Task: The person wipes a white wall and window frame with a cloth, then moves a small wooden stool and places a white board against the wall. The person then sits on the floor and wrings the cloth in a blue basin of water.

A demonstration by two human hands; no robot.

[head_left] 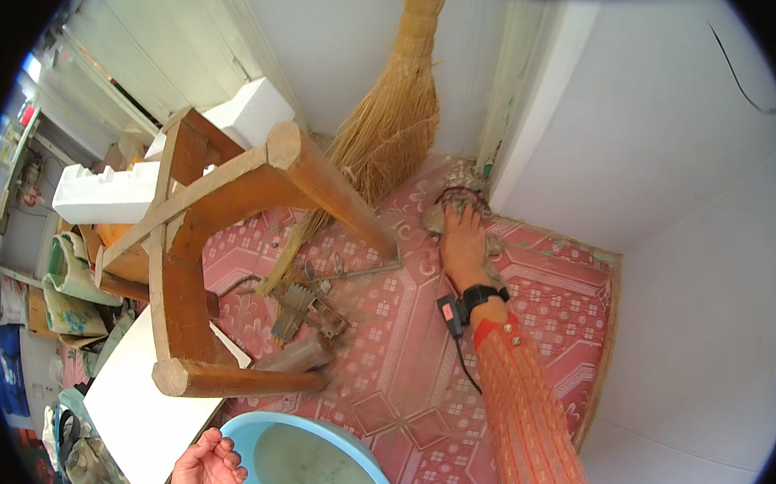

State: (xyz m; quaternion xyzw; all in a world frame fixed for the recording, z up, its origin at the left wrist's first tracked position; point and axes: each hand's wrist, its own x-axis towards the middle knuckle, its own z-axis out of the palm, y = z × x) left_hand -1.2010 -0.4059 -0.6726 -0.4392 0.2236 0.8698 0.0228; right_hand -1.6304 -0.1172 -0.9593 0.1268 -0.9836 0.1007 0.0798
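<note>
Reaching toward the wall corner, my right hand (466, 247) presses down on a dirty greyish-brown rag (494, 244) on the pink patterned floor covering (398, 351). The fingers lie over the rag, and a black band with a small wired device circles that wrist. At the lower edge, my left hand (210, 466) is turned palm up with its fingers curled in. I see nothing inside it. It hovers by the rim of a light blue basin (352, 439), which holds cloudy water.
A wooden stool (185, 255) lies tipped over at left. Behind it a straw broom (402, 108) leans against the wall. A dusty metal device (298, 312) lies on the floor. White foam pieces (108, 194) and a white board (148, 396) sit further left. White walls close the right side.
</note>
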